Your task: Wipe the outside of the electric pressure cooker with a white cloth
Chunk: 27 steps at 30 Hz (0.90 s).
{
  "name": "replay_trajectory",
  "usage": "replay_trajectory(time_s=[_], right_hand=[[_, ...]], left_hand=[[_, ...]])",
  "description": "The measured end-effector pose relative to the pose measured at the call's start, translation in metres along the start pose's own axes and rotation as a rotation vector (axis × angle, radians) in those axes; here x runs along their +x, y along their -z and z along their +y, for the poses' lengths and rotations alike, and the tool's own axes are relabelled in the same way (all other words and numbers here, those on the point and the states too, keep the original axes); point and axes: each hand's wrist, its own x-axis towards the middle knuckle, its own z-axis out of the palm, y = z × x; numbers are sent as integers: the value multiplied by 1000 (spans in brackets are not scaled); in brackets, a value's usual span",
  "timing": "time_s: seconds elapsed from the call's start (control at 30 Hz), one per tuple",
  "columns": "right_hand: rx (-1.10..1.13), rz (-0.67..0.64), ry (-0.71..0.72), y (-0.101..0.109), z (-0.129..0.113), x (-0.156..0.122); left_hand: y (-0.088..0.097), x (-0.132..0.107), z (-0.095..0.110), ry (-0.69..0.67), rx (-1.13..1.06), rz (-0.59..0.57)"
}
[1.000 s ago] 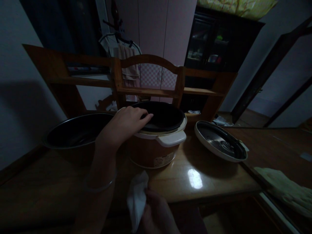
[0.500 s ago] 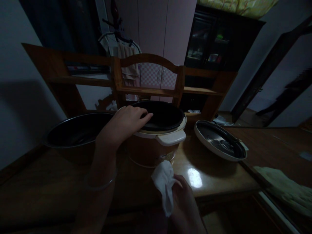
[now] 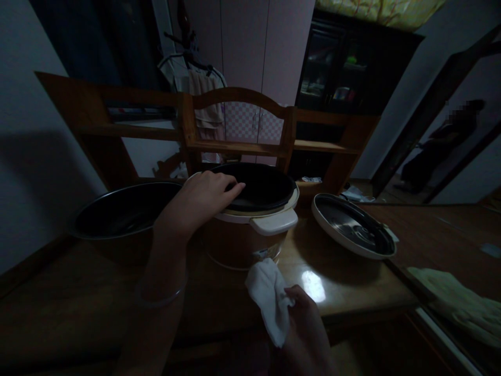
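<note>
My left hand (image 3: 205, 196) lies over the left rim of a rice cooker (image 3: 238, 240), its fingers curled over the edge and partly hidden, the thumb pointing right. The cooker has a brown body, a white rim with a handle and a black interior (image 3: 270, 188). In front of it, my right hand (image 3: 307, 318) pinches a crumpled white cloth (image 3: 268, 297), which hangs close to the cooker's lower front. To the left, partly behind my forearm, stands a wide black inner pot (image 3: 121, 209). The round lid (image 3: 352, 230) rests on the right with its inside facing up.
Everything stands on a glossy wooden table (image 3: 332, 292) with a wooden shelf frame (image 3: 238, 94) at its back. Clothes (image 3: 205, 99) hang behind it. A pale green cloth (image 3: 450, 297) lies at the lower right. A person (image 3: 438, 146) is by the doorway.
My right hand and the white cloth have shifted slightly right and down, and the cloth is more spread. My left hand keeps its place. The person in the doorway has come further into view.
</note>
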Motion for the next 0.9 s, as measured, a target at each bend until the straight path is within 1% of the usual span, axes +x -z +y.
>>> replay_trajectory(time_s=[0.1, 0.17, 0.23, 0.33, 0.43, 0.63, 0.7, 0.83, 0.9], right_hand=[[220, -52, -225, 0, -3, -2], [340, -25, -260, -3, -5, -4], [408, 1, -280, -7, -7, -5], [439, 15, -280, -11, -6, -5], [411, 21, -277, -11, -3, -6], [379, 116, -302, -11, 1, -10], [378, 100, -304, -10, 2, -10], [335, 11, -236, -4, 5, -11], [314, -8, -232, -3, 2, -12]], left_hand=[[-3, 0, -2, 2, -3, 17], [-3, 0, -2, 23, -8, 13], [-3, 2, -2, 33, -8, 4], [-2, 3, -1, 37, -26, 4], [-2, 3, -1, 42, -49, 8], [-1, 3, 0, 57, -69, 21], [0, 3, 0, 63, -79, 28], [2, 2, 2, 67, -91, 27], [3, 2, 4, 76, -99, 27]])
